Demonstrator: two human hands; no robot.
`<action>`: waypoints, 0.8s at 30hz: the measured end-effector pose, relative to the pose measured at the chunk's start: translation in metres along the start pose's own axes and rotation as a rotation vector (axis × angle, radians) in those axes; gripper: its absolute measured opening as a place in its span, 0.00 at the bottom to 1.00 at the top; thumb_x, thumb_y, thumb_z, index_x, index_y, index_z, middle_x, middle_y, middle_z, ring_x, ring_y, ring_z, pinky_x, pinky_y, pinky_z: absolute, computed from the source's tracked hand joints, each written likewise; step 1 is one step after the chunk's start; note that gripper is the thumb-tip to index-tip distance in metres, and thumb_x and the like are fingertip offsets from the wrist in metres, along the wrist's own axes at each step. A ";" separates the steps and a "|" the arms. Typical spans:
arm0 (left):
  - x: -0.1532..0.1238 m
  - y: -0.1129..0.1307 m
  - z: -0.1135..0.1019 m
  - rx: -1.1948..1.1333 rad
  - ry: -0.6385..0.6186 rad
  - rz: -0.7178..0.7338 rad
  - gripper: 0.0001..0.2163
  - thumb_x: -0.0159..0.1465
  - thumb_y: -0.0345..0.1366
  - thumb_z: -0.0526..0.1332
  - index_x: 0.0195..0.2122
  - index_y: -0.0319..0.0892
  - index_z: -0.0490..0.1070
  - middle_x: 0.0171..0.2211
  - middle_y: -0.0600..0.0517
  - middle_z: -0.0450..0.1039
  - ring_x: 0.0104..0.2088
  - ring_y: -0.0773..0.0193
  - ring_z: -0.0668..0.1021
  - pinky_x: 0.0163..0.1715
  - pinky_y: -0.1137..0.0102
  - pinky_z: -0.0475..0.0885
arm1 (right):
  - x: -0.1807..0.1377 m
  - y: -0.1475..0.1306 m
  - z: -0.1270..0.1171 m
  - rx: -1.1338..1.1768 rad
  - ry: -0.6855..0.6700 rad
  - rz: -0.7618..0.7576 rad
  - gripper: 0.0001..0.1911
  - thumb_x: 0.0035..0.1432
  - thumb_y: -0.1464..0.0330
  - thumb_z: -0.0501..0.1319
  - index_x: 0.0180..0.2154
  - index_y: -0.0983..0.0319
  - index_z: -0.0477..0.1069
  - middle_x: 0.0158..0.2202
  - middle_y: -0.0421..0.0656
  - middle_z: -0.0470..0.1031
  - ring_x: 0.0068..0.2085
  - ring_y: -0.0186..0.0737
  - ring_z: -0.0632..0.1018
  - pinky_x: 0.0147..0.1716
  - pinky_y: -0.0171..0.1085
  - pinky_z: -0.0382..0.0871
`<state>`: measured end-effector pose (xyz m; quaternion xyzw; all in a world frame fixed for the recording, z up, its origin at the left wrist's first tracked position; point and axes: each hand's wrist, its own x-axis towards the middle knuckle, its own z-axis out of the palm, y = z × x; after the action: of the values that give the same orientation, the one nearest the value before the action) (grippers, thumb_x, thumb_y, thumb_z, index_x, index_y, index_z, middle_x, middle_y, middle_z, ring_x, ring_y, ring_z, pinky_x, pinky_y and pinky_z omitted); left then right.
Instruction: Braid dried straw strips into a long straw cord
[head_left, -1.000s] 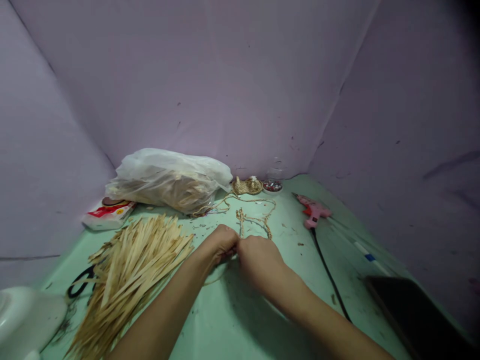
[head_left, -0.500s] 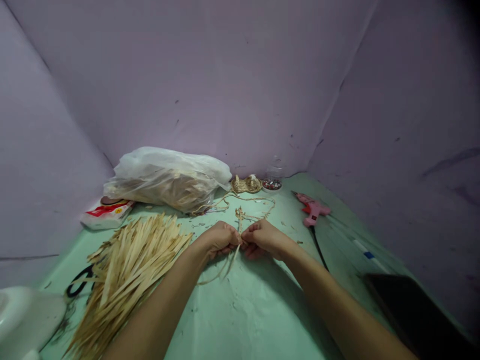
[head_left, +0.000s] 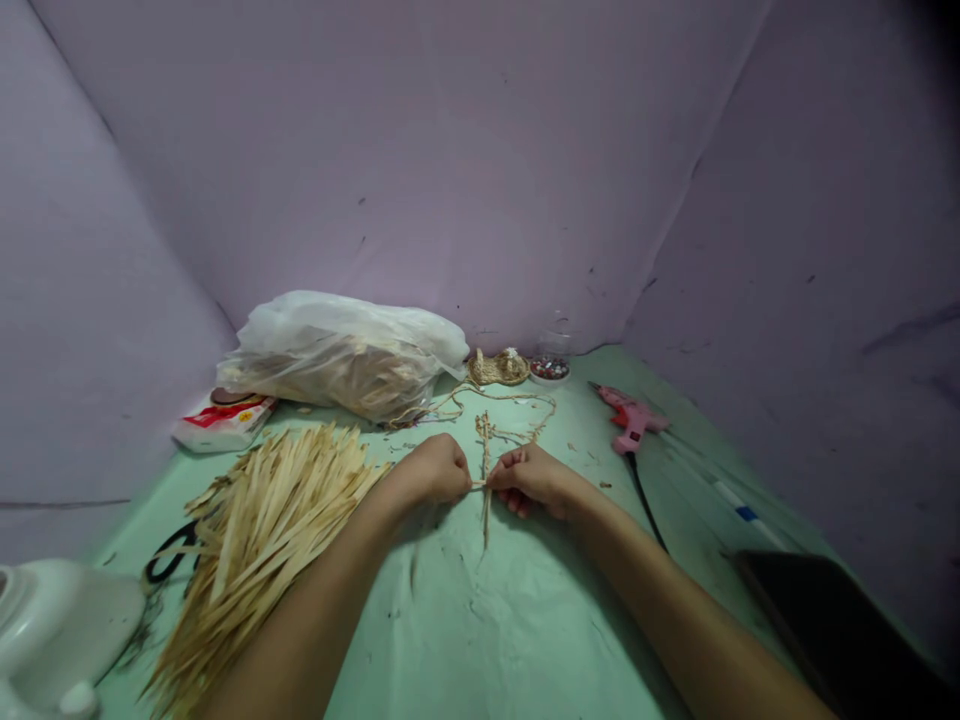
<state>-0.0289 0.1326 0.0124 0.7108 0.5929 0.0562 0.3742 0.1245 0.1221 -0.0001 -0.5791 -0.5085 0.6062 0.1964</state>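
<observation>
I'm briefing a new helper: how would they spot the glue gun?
Start at the green tabletop and find the right hand. Beyond it, farther right, lies the glue gun, its pink colour and red trigger setting it apart from neighbours.

Dim light, soft shadows

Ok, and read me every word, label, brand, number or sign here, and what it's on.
No text can be read.
Red-and-white packet: red and yellow markings, too blurred to read.
Pink glue gun: dark handle patch, too small to make out.
</observation>
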 end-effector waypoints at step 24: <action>-0.067 -0.021 -0.101 0.473 0.323 -0.288 0.04 0.43 0.32 0.57 0.18 0.40 0.71 0.18 0.52 0.67 0.20 0.67 0.67 0.21 0.74 0.56 | 0.002 0.006 -0.003 0.063 -0.075 -0.014 0.04 0.41 0.74 0.58 0.19 0.67 0.66 0.11 0.36 0.64 0.12 0.25 0.62 0.09 0.26 0.54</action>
<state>-0.1179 0.1206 0.0968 0.6687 0.7359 -0.0243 0.1038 0.1293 0.1227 -0.0056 -0.5457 -0.5004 0.6418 0.1995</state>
